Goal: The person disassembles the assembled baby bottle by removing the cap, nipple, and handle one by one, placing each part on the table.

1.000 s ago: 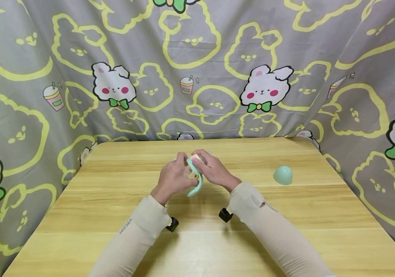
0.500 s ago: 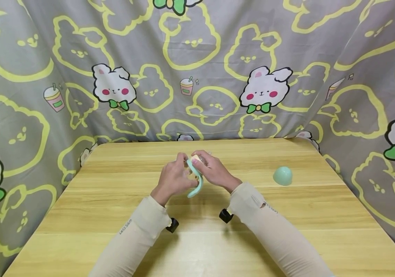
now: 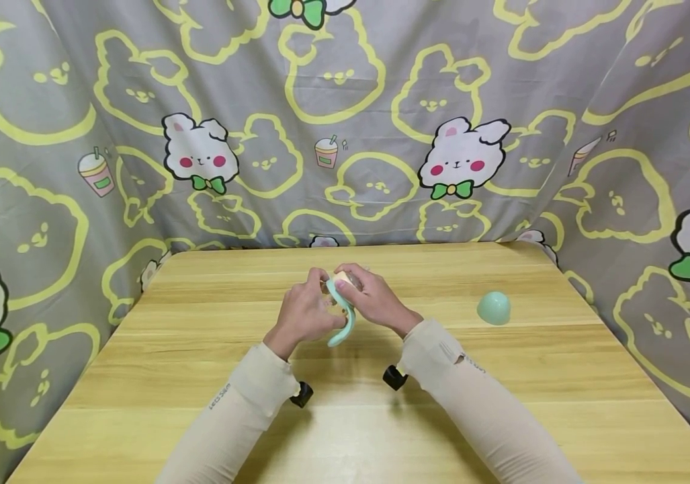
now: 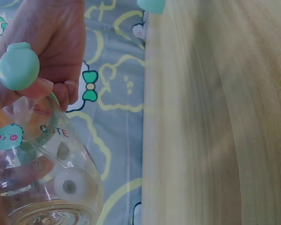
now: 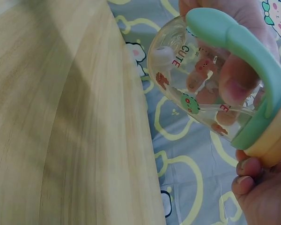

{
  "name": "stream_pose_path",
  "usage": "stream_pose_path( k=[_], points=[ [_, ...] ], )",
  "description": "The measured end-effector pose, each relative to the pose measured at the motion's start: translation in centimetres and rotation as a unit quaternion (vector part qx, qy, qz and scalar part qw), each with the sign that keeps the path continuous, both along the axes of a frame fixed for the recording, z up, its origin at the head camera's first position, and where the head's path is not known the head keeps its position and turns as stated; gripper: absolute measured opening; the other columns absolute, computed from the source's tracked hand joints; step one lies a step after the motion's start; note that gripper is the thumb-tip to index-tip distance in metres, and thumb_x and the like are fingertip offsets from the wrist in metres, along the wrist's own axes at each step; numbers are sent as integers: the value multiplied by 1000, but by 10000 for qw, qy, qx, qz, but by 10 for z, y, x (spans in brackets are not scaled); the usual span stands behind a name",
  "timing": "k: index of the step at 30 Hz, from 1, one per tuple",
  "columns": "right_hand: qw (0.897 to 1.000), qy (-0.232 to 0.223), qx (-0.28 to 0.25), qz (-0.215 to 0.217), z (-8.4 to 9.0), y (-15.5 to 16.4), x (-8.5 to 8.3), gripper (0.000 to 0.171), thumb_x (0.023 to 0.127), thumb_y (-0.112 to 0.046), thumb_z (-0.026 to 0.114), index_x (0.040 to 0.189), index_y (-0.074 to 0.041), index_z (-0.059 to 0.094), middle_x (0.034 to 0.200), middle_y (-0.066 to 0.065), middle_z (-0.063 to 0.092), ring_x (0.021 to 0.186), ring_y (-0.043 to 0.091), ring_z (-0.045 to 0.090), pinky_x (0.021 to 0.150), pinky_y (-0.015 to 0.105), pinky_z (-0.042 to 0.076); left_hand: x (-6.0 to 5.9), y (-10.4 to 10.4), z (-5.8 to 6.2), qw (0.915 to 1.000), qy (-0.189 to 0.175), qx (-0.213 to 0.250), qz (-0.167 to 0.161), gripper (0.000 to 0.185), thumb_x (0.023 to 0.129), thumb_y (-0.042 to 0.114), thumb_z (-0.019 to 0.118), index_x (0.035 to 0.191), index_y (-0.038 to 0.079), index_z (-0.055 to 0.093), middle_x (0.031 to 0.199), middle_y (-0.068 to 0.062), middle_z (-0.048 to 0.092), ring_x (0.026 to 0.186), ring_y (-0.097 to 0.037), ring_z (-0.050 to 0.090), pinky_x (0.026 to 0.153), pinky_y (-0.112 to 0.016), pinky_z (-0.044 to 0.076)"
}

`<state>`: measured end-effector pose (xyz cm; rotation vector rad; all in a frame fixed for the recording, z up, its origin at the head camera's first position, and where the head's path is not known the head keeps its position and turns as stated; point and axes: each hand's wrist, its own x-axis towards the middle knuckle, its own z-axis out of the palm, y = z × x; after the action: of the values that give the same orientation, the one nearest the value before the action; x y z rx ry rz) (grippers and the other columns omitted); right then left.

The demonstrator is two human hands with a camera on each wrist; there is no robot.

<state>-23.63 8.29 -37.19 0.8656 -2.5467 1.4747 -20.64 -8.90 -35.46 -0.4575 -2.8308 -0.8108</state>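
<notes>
sleeves: cream sleeves (image 3: 242, 403) covered both forearms, nearest the camera, with a small black wrist camera mount (image 3: 301, 394) under each.
left hand: left hand (image 3: 305, 312) had fingers curled round the bottle's left side, gripping it. In the left wrist view its fingertips (image 4: 47, 86) pressed the clear wall.
right hand: right hand (image 3: 371, 299) gripped the bottle's right side, fingers wrapped over the top. In the right wrist view its fingers (image 5: 236, 84) showed through the clear body.
bottle: clear baby bottle (image 3: 340, 290) was held between both hands, just above the middle of the surface (image 3: 199, 376). Printed cartoon figures and the word "CUTE" on the wall.
bottle contents: no liquid visible; only a small white round part (image 5: 162, 55) showed inside the clear body.
handle: mint green handle (image 3: 345, 321) curved down from the bottle between the two wrists; cream collar (image 5: 271, 150) at its base.
cap: mint green dome cap (image 3: 494, 307) sat on the surface, well apart to the right of the hands.
backdrop: grey bunny-print cloth (image 3: 345, 134) hung behind and on both sides.
change vs 0.5 s ago: none visible; hands, bottle and cap sat in the same places.
</notes>
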Motion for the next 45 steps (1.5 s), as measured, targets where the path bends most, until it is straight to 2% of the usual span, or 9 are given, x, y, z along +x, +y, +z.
stream_pose_path(
  k=[8, 19, 27, 32, 37, 45],
  points=[
    [10000, 73, -21, -2, -1, 1, 0, 38, 101, -36, 49, 126, -9, 56, 99, 9, 61, 84, 20, 58, 72, 37, 48, -3, -1, -3, 10000, 36, 48, -58, 67, 63, 32, 79, 116, 9, 45, 75, -1, 58, 60, -18, 51, 61, -33, 41],
    [9999, 39, -22, 101, 3, 3, 1, 38, 100, -33, 51, 129, -8, 55, 105, 10, 61, 86, 21, 58, 74, 38, 49, -2, -1, 1, 9998, -47, 88, -142, 67, 63, 31, 78, 116, 7, 45, 74, 0, 57, 61, -17, 52, 59, -32, 41],
    [9997, 79, -67, 201, 4, 5, 1, 38, 100, -34, 51, 129, -9, 54, 104, 10, 60, 82, 21, 58, 72, 37, 49, -2, -1, 4, 9995, -214, 192, -159, 70, 62, 31, 82, 117, 9, 44, 76, -2, 57, 63, -18, 53, 60, -33, 42],
    [9997, 59, -47, 238, 2, 4, 1, 37, 101, -33, 50, 129, -10, 54, 99, 9, 58, 77, 20, 56, 68, 36, 49, -2, -2, 2, 9988, -395, 237, -161, 71, 62, 30, 81, 118, 9, 43, 74, -2, 56, 61, -18, 51, 59, -32, 42],
    [9996, 143, -49, 254, -1, 4, 1, 35, 100, -29, 52, 128, -9, 55, 101, 9, 59, 80, 20, 58, 71, 36, 49, -3, -3, 0, 9976, -605, 282, -194, 74, 62, 30, 81, 121, 6, 43, 69, -1, 56, 57, -17, 51, 56, -32, 41],
    [9987, 369, -137, 326, -1, 6, 1, 38, 100, -31, 52, 128, -5, 55, 99, 9, 59, 79, 19, 57, 70, 36, 49, -5, -4, 0, 9960, -616, 485, -418, 72, 62, 28, 82, 118, 8, 41, 67, -2, 56, 54, -15, 49, 56, -32, 41]
  ],
)
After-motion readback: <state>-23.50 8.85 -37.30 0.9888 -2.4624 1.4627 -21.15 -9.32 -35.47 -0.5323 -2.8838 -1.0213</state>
